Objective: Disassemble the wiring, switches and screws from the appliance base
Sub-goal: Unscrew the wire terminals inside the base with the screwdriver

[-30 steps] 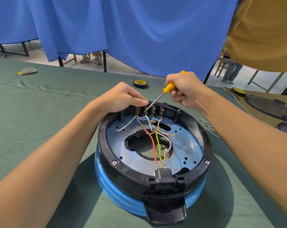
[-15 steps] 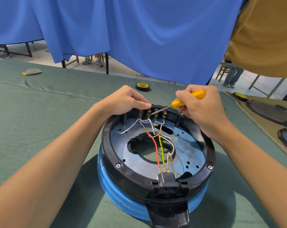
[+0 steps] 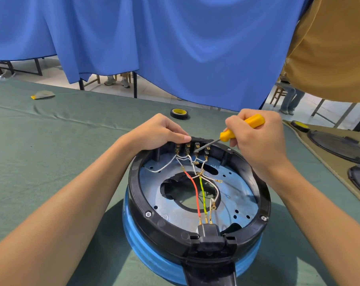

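Left hand: your left hand (image 3: 157, 132), fingers curled, grips the appliance base (image 3: 197, 205) rim.
Right hand: your right hand (image 3: 255, 139) pinches the yellow screwdriver (image 3: 240, 129), tip at the terminals (image 3: 192, 148).
Surface: green tablecloth (image 3: 51, 153); blue curtain (image 3: 175, 42) behind.

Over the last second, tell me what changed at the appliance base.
The right hand swung the screwdriver from steep to flatter, handle out to the right; its tip slid rightward along the terminals. The left hand kept gripping the far rim of the base; wires unchanged.
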